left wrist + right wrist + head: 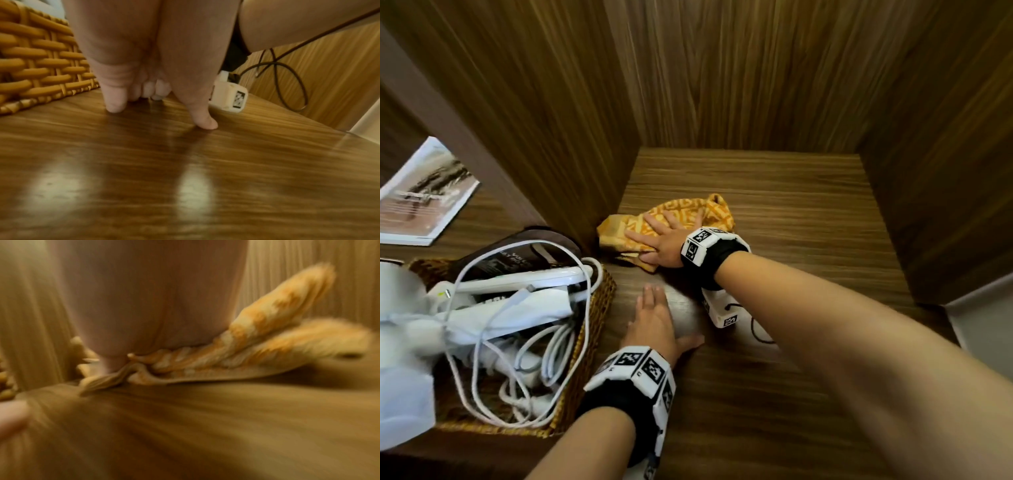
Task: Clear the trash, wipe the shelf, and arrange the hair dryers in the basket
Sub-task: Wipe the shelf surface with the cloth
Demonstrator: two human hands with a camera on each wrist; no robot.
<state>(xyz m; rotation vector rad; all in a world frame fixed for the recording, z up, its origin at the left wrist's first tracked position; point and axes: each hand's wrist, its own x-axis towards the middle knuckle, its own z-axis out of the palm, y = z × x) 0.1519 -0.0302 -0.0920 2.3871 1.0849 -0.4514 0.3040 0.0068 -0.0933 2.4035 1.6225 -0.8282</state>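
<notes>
1. The orange-and-white patterned cloth [671, 222] lies bunched on the wooden shelf [791, 212], a little left of centre in the head view, close to the left wall of the alcove.
2. My right hand [661, 240] lies flat on the cloth, fingers straight and spread, pressing it against the shelf; the right wrist view is blurred but shows the palm on the folds.
3. My left hand [654, 318] rests on the bare shelf below the cloth, just right of the basket, fingers straight and together, thumb out to the side. In the left wrist view the fingertips [115, 105] touch the wood. This grip holds nothing.
4. The wicker basket [599, 308] sits at the lower left of the frame, filled with white hair dryers [524, 277] and tangled white cords [551, 359].
5. A white bag [404, 377] overhangs the basket's left side.
6. A booklet [424, 195] lies at the upper left, beyond the dividing panel.
</notes>
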